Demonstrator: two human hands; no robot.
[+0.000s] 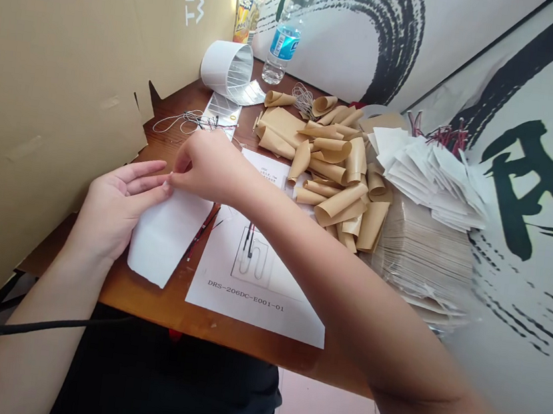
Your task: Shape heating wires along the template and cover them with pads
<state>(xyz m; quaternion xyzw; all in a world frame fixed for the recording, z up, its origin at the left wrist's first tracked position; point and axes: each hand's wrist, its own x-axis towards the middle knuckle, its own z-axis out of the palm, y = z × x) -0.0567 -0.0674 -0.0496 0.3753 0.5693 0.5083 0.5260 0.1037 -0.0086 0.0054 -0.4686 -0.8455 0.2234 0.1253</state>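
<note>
A white sheet (165, 233) lies at the table's left front, its far edge between my two hands. My left hand (113, 204) grips the sheet's left edge, thumb and fingertips pointing right. Crossing over from the right, my right hand (206, 165) pinches the sheet's far left corner, close to the left fingertips. Thin dark and red wires (200, 234) stick out along the sheet's right side. A printed drawing page (256, 309), marked DRS-206DC-E001-01, lies beside it, partly covered by my right forearm.
A roll of white-backed silver strip (218, 65) and a water bottle (281, 50) stand at the back. Curled brown papers (340, 201) are heaped mid-table. To the right rises a stack of white packets (427, 252). A cardboard wall (61, 73) bounds the left; a black cable (29, 329) crosses my left forearm.
</note>
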